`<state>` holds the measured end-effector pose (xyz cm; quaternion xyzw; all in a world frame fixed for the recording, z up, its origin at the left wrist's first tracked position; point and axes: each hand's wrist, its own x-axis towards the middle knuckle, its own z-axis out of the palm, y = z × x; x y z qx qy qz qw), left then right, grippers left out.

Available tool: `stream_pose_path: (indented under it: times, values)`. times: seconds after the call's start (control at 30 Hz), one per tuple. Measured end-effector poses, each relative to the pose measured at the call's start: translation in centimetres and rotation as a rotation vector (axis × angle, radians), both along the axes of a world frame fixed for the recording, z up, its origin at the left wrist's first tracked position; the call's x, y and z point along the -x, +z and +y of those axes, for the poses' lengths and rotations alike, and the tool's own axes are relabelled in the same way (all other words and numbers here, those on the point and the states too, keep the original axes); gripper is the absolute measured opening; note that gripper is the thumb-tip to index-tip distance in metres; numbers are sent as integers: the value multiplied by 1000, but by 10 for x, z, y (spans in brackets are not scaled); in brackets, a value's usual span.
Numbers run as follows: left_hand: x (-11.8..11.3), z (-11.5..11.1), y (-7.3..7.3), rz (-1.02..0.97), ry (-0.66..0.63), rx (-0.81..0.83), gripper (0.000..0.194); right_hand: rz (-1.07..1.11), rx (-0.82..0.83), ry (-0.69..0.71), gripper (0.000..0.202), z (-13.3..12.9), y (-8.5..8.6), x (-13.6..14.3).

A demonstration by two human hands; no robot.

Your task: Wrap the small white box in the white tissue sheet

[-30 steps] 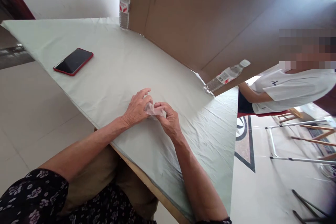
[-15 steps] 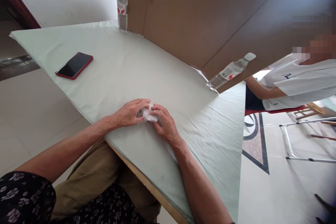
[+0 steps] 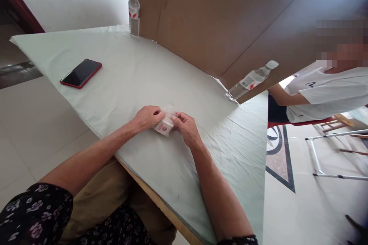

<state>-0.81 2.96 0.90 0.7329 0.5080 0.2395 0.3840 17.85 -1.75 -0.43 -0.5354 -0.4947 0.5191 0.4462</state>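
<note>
White packet (image 3: 164,125) now spread flatter, red print (image 3: 163,128) exposed; pinched in grip of left hand (image 3: 148,117) and right hand (image 3: 186,125); smoothing judged partly done.

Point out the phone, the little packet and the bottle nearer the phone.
Phone (image 3: 81,73), head view: on its dark screen.
Packet (image 3: 163,127), head view: on its printed side.
Bottle (image 3: 133,13), head view: on its label.

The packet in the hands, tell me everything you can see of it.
The packet is small and whitish, with reddish print too small to read on the side facing the camera. Its upper part looks like clear, crinkled plastic film. It sits aslant, over the pale cloth; whether it touches the cloth is unclear. The left hand grips its left side; the right hand pinches its upper right.
</note>
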Motion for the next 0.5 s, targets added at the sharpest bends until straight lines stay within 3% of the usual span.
stream_pose_path:
  times: [0.07, 0.17, 0.27, 0.4, 0.5]
  values:
    - [3, 0, -4, 9, 15, -45, 36, 56, -15, 26, 60, -1, -5, 0]
    - [10, -1, -8, -164, -29, -9, 44, 49, -58, 47, 82, -3, -10, 2]
    - [14, -1, -10, -398, -106, 167, 42, 21, -60, 14, 83, -4, -13, 4]
    - [14, 0, -12, -478, -100, 301, 81, -11, -80, 7, 82, -5, -18, 5]
    - [12, 0, -13, -513, -118, 320, 86, -52, -106, -9, 82, -6, -23, 5]
